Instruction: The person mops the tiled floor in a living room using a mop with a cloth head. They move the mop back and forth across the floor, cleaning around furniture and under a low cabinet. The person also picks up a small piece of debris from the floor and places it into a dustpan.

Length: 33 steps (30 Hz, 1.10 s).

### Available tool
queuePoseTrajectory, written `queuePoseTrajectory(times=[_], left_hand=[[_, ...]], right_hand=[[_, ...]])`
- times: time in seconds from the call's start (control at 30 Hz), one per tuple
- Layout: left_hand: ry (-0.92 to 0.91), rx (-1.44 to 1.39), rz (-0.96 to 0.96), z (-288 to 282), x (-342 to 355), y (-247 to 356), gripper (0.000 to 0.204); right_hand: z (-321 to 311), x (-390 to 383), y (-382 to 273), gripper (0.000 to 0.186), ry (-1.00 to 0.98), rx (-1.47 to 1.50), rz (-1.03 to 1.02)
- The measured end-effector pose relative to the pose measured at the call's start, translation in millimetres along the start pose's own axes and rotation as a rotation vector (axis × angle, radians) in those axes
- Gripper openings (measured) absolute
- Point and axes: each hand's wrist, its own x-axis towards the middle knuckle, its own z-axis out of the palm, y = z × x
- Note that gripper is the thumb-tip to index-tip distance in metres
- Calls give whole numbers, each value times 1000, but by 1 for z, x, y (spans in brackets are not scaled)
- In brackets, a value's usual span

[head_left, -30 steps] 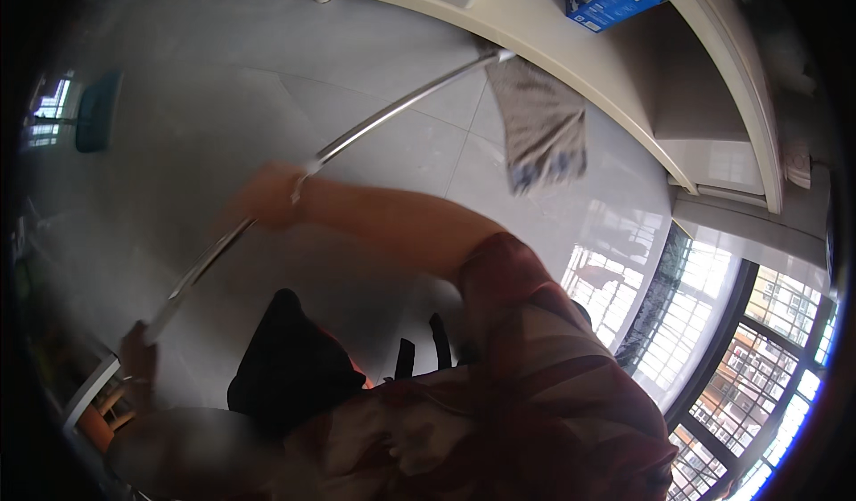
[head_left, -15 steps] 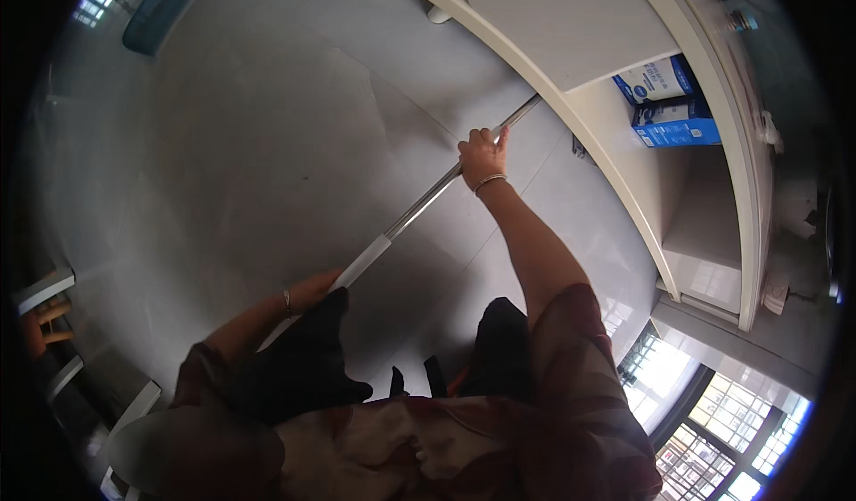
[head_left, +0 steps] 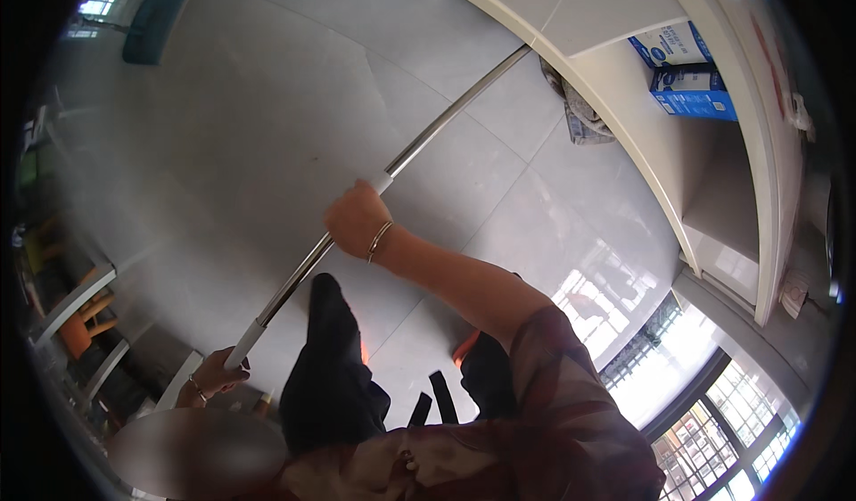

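My right hand [head_left: 355,216] is closed around the middle of a long silver mop pole [head_left: 432,131], with a bracelet at the wrist. Lower left, my left hand [head_left: 223,372] grips the white sleeve at the pole's near end. The pole runs diagonally to the lower edge of a cream cabinet [head_left: 624,127]. A grey-beige cloth mop head [head_left: 584,118] shows at that edge, partly hidden beneath it. My dark-trousered legs are below the pole.
Blue-and-white packages [head_left: 691,95] lie on the cabinet's shelf. Pale grey tiles [head_left: 232,127] form the floor. A teal panel-like object [head_left: 152,28] is at upper left, wooden furniture [head_left: 89,314] at left, and a gridded window [head_left: 722,412] at lower right.
The mop head was spread beside the cabinet, then went mostly under it; slightly more shows now. My right hand has come back down-left since half a second ago, my left hand down-left too.
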Motion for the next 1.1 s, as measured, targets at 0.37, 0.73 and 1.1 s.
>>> queuePoseTrajectory(times=[0.37, 0.73, 1.1], left_hand=[[27, 319, -196, 56, -268, -154, 23], [77, 122, -69, 244, -428, 4, 18], [-209, -210, 39, 363, -457, 61, 14]], right_hand=[[-86, -125, -172, 10, 10, 269, -82], [-205, -288, -282, 13, -88, 535, -177], [-189, -488, -164, 34, 325, 605, 735]])
